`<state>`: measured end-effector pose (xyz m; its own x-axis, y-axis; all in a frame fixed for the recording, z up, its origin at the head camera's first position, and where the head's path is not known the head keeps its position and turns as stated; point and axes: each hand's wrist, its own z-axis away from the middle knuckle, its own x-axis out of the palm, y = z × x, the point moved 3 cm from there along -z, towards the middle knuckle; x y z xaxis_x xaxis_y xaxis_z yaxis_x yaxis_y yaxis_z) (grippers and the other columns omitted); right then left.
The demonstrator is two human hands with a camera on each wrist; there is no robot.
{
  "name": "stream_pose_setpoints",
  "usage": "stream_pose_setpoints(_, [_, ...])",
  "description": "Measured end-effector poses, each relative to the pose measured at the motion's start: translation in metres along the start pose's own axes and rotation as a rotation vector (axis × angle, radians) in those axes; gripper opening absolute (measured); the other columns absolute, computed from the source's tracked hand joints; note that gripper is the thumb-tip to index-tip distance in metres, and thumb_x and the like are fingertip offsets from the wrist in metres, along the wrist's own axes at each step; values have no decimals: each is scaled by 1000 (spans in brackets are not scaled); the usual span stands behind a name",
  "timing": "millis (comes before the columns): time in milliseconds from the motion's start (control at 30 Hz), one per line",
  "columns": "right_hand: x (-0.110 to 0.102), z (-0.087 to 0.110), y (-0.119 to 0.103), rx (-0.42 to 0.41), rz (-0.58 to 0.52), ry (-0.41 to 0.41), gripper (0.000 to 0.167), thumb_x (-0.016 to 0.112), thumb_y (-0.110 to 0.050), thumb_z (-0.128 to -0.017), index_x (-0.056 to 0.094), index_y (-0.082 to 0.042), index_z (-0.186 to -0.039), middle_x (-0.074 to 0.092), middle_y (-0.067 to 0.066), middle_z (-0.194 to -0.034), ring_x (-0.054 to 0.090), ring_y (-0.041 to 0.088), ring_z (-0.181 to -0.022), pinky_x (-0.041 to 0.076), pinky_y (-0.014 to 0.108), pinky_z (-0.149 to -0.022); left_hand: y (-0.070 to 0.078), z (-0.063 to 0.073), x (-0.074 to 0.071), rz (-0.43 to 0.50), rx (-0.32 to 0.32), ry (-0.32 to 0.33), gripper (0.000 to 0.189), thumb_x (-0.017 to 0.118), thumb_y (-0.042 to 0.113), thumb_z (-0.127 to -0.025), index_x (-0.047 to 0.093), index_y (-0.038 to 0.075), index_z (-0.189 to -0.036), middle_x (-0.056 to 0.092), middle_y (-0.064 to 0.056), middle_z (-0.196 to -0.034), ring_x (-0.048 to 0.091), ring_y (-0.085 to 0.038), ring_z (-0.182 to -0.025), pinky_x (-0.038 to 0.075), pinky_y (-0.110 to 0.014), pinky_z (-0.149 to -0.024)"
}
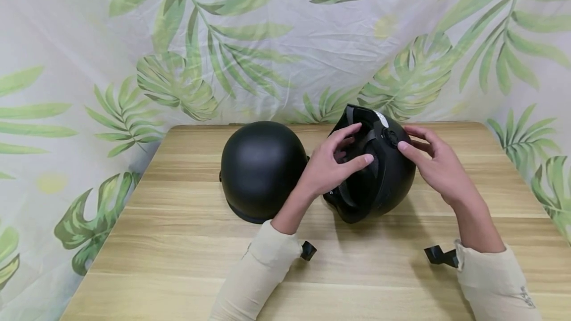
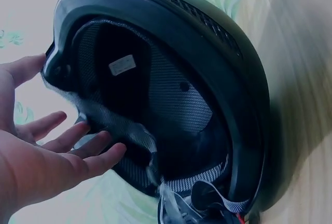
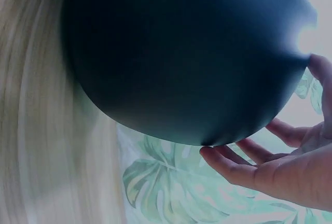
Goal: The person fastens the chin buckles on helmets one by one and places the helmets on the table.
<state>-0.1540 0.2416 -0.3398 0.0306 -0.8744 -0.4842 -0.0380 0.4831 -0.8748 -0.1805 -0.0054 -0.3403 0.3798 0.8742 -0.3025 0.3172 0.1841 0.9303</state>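
Observation:
Lying tilted on its side at the right of the table is a black helmet [image 1: 401, 182], its opening toward the left hand and a round knob [image 1: 390, 136] uppermost. The left hand [image 1: 329, 165] is at that opening. In the left wrist view its thumb touches the rim and its extended fingers reach over the inner strap [image 2: 116, 120]. The right hand [image 1: 439, 165] rests its thumb and fingertips on the outer shell [image 3: 192, 63]. A second black helmet [image 1: 263, 167], dome up, stands to the left, beside the left forearm.
Both helmets are on a wood-grain table [image 1: 169, 256]. A leaf-patterned cloth [image 1: 321, 48] hangs behind and around it. Black mount pieces [image 1: 440, 255] stick out from the sleeve cuffs. A buckle and webbing [image 2: 207, 203] hang at the tilted helmet's lower edge.

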Motion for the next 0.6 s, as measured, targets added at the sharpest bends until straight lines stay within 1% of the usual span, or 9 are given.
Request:
stream_pose_setpoints(100, [-3, 2, -1, -7, 29, 29, 62, 59, -42, -109, 42, -16, -163, 41, 12, -168, 45, 38, -151, 43, 17, -92, 0, 0, -4, -17, 7, 23, 68, 76, 29, -99, 48, 21, -160, 51, 2, -163, 55, -25, -148, 48, -49, -119])
stream_pose_setpoints(167, [-5, 4, -1, -11, 41, 41, 61, 58, -42, -109, 43, -16, -162, 43, 12, -167, 46, 35, -150, 42, 16, -91, -2, 0, -7, -32, 0, 36, 68, 76, 29, -99, 48, 20, -160, 51, 0, -163, 55, -26, -147, 49, -48, -119])
stream_pose_setpoints(200, [-6, 4, 0, -14, 44, 45, 60, 58, -41, -109, 44, -16, -162, 44, 12, -166, 47, 33, -149, 41, 15, -91, -2, 0, -8, -37, -4, 39, 68, 76, 29, -99, 48, 19, -160, 51, -1, -163, 55, -27, -147, 48, -48, -119])
stream_pose_setpoints(233, [-8, 4, 0, -20, 49, 50, 59, 58, -40, -110, 45, -16, -161, 45, 13, -164, 49, 27, -147, 41, 14, -91, -4, 0, -9, -44, -9, 42, 68, 76, 30, -99, 48, 18, -160, 51, -2, -163, 55, -28, -147, 48, -48, -119])
stream_pose_setpoints(367, [-12, 5, 0, -33, 48, 25, 61, 62, -34, -109, 42, -13, -163, 44, 18, -164, 45, 31, -149, 42, 7, -89, -11, -2, -12, -72, -21, 48, 69, 75, 29, -100, 47, 13, -161, 52, -11, -162, 55, -33, -147, 47, -52, -120])
stream_pose_setpoints(433, [-13, 6, -1, -37, 35, -3, 66, 66, -29, -107, 39, -12, -164, 41, 21, -165, 42, 37, -151, 42, 4, -89, -15, -3, -13, -90, -33, 54, 69, 75, 29, -100, 47, 12, -160, 52, -14, -161, 55, -35, -147, 47, -54, -119])
stream_pose_setpoints(467, [-14, 7, -1, -36, 30, -19, 69, 68, -26, -106, 37, -12, -165, 39, 22, -167, 38, 44, -152, 43, 3, -88, -17, -3, -14, -101, -39, 56, 69, 75, 29, -100, 47, 11, -160, 52, -14, -161, 55, -35, -147, 47, -55, -119])
stream_pose_setpoints(533, [-16, 7, -1, -33, 30, -40, 72, 70, -24, -104, 35, -13, -166, 37, 22, -168, 37, 46, -153, 44, 4, -88, -20, -3, -15, -118, -52, 63, 69, 75, 29, -100, 47, 11, -160, 53, -14, -161, 55, -35, -147, 47, -55, -119])
stream_pose_setpoints(600, [-17, 8, -1, -27, 43, -46, 74, 72, -26, -103, 35, -15, -167, 36, 21, -169, 37, 46, -153, 44, 3, -85, -23, -3, -16, -127, -61, 65, 69, 75, 29, -100, 47, 12, -160, 52, -13, -162, 55, -35, -147, 47, -56, -118])
